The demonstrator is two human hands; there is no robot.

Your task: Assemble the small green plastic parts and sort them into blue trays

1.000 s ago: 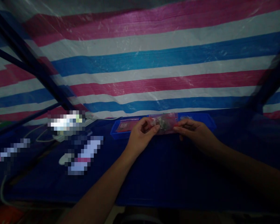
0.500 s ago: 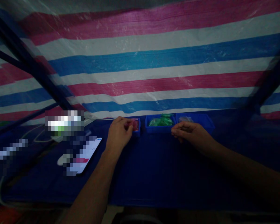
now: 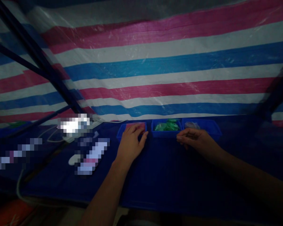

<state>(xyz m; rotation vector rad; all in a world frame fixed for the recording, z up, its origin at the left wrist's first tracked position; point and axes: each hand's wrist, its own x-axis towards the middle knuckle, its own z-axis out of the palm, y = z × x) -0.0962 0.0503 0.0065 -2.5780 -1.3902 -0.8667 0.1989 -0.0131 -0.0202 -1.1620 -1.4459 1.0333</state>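
My left hand (image 3: 131, 141) reaches over the front of the left blue bin (image 3: 119, 134), which holds flat pink packets (image 3: 138, 126). Its thumb stands apart from the fingers, and the fingertips rest at the packets. In front of the right blue bin (image 3: 212, 128) is my right hand (image 3: 194, 138), thumb and fingertips pinched together; anything between them is too dark to make out. Clear plastic pieces (image 3: 192, 125) lie in that right bin. Between my hands, the middle blue bin (image 3: 166, 134) contains green wrapped packets (image 3: 167, 126).
A dark blue tabletop (image 3: 160, 175) spreads before me. To the left lie a phone-like bright slab (image 3: 94, 157), a white oval object (image 3: 74, 159) and a white power strip (image 3: 94, 125) with cables. Striped sheeting (image 3: 155, 69) hangs behind, with blue frame poles (image 3: 37, 59) at the side.
The view has shifted slightly. My left hand has moved right and back towards me over its bin, its thumb now spread from the fingers. The right hand keeps its pinch.
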